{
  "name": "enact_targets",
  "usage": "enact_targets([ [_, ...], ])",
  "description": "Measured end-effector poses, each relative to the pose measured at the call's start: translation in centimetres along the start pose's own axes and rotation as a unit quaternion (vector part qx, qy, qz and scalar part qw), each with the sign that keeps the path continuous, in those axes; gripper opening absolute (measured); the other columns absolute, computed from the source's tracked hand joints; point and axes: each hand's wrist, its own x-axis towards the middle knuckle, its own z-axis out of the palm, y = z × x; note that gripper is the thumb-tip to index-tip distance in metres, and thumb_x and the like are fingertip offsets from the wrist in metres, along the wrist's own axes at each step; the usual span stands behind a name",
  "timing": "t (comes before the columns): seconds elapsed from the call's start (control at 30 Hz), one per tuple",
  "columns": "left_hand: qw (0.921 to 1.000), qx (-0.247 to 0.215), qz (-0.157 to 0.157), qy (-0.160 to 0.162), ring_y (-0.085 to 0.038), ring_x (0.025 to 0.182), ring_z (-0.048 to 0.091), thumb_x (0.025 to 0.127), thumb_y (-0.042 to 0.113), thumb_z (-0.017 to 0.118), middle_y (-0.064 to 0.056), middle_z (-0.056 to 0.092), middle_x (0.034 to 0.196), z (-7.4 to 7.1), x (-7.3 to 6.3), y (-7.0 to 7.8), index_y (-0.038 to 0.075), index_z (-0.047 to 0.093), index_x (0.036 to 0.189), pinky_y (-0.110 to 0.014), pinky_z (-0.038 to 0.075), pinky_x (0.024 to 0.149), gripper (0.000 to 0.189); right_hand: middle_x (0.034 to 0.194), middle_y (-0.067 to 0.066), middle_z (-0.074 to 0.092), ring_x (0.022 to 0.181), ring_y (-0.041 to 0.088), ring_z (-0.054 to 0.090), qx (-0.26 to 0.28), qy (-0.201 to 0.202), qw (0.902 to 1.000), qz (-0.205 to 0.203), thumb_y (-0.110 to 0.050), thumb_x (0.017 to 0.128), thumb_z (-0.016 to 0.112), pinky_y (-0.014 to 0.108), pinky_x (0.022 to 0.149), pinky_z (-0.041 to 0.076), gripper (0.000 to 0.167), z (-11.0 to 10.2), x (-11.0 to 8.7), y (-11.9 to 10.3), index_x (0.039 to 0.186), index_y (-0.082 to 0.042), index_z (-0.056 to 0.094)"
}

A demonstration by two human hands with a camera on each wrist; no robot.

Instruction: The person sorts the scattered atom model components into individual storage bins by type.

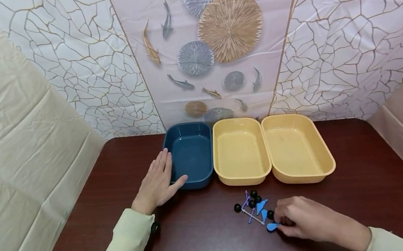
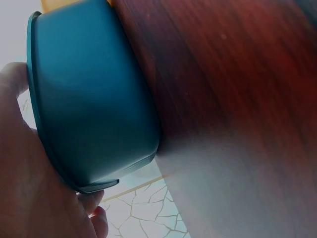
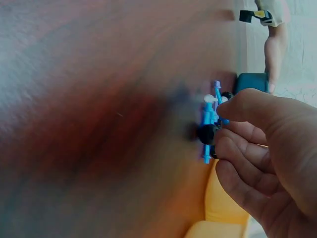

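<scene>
My left hand [image 1: 157, 184] rests on the near left rim of a dark blue tray [image 1: 189, 150], its fingers stretched out. In the left wrist view, the hand lies along the rim of that tray. My right hand [image 1: 301, 220] is low over the table and pinches a small blue teardrop-shaped plastic piece [image 1: 272, 226] between thumb and forefinger. Beside its fingertips lies a group of small toy parts: several black balls [image 1: 237, 208], purple rods [image 1: 246, 198], a whitish rod [image 1: 253, 216] and another blue piece [image 1: 261, 206]. The right wrist view shows these parts partly behind the fingers.
Two yellow trays stand right of the blue one: a middle tray [image 1: 245, 180] and a right tray [image 1: 308, 178]. They line the back of the dark wooden table [image 1: 206, 249]. Patterned cloth [image 1: 95, 63] hangs behind and pale cloth hangs at both sides.
</scene>
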Motion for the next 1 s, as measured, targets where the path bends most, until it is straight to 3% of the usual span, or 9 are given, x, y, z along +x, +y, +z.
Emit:
enact_targets([
  [0.43, 1.0, -0.004, -0.002, -0.005, -0.038, 0.166, 0.012, 0.104, 0.064, 0.047, -0.019, 0.009, 0.178, 0.3, 0.0, -0.1, -0.003, 0.015, 0.167, -0.055, 0.016, 0.134, 0.098, 0.075, -0.017, 0.054, 0.068, -0.011, 0.042, -0.065, 0.062, 0.9956, -0.027, -0.01, 0.078, 0.084, 0.007, 0.057, 0.038, 0.023, -3.1, 2.6, -0.3, 0.076, -0.025, 0.067],
  [1.0, 1.0, 0.0, 0.0, -0.003, -0.041, 0.165, 0.014, 0.103, 0.061, 0.049, -0.023, 0.009, 0.177, 0.1, 0.0, 0.0, -0.007, 0.016, 0.166, -0.057, 0.019, 0.133, 0.098, 0.071, -0.009, 0.055, 0.067, -0.004, 0.045, -0.066, 0.074, 0.9947, -0.027, -0.009, 0.085, 0.08, 0.014, 0.059, 0.042, 0.019, -6.0, 8.3, 0.2, 0.076, -0.02, 0.067],
])
